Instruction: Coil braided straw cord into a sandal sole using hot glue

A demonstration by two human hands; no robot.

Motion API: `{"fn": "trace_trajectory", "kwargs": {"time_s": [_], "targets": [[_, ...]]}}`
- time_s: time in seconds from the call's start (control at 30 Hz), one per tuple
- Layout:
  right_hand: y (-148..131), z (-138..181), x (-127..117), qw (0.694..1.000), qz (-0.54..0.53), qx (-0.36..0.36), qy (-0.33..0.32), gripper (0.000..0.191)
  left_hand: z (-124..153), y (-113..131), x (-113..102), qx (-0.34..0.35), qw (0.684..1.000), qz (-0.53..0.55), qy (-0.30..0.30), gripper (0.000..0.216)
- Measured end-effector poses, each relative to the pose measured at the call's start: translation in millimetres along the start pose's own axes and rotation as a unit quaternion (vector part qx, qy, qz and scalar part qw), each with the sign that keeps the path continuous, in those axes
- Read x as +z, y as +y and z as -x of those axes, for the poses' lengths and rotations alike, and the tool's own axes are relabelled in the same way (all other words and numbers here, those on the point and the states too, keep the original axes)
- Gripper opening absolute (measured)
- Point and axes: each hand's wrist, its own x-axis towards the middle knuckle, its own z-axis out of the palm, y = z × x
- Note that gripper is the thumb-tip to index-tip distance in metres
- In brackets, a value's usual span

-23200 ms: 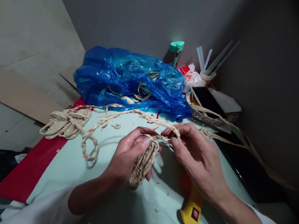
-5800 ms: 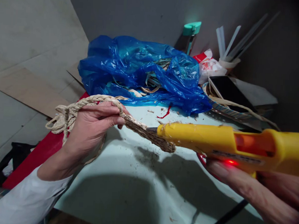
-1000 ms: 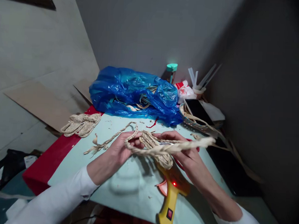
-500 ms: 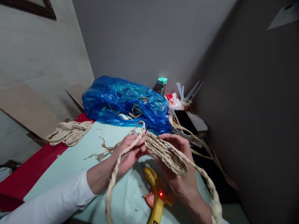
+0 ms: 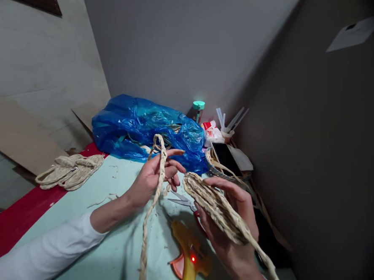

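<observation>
My right hand (image 5: 239, 219) grips a flat oval coil of braided straw (image 5: 216, 207) between thumb and fingers, tilted down to the right. From the coil a length of braid trails past my right wrist to the bottom edge. My left hand (image 5: 154, 178) is a little left of the coil, apart from it, index finger stretched out and the others loosely bent. A straw braid (image 5: 159, 176) loops over my left hand and hangs down in front of it. Below the hands lie a yellow glue gun (image 5: 181, 237) with a lit red light and scissors (image 5: 186, 201), partly hidden.
A blue plastic bag (image 5: 137, 124) with straw strands lies at the back. Beside it are a green-lidded jar (image 5: 198, 109), a cup of glue sticks (image 5: 228, 132) and a basket (image 5: 211, 164) with a phone (image 5: 226, 158). Straw soles (image 5: 72, 171) lie at left on the red strip.
My left hand has let go of the coil's end and moved left, fingers spreading. My right hand has drawn the coil slightly right and down. The scissors have come into view.
</observation>
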Motion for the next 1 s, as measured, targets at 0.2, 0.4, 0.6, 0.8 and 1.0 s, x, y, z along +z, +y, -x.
{"fn": "trace_trajectory", "kwargs": {"time_s": [0.2, 0.4, 0.6, 0.8, 1.0], "targets": [[-4, -2, 3, 1.0, -0.02, 0.02, -0.008, 0.049, 1, 2, 5, -0.049, 0.995, -0.032, -0.085, 0.046], [-7, -3, 0, 0.997, -0.037, 0.062, -0.027, 0.047, 3, 6, 10, -0.063, 0.997, -0.046, -0.017, 0.041], [-10, -1, 2, 0.995, -0.04, 0.092, -0.018, 0.043, 7, 9, 9, -0.047, 0.988, -0.146, 0.007, 0.035], [-12, -1, 1, 0.993, -0.061, 0.098, -0.035, 0.042, 9, 9, 8, -0.018, 0.984, -0.175, 0.01, 0.032], [-11, -3, 1, 0.995, -0.05, 0.085, -0.019, 0.04, 10, 8, 8, -0.027, 0.991, -0.123, -0.043, 0.036]]}}
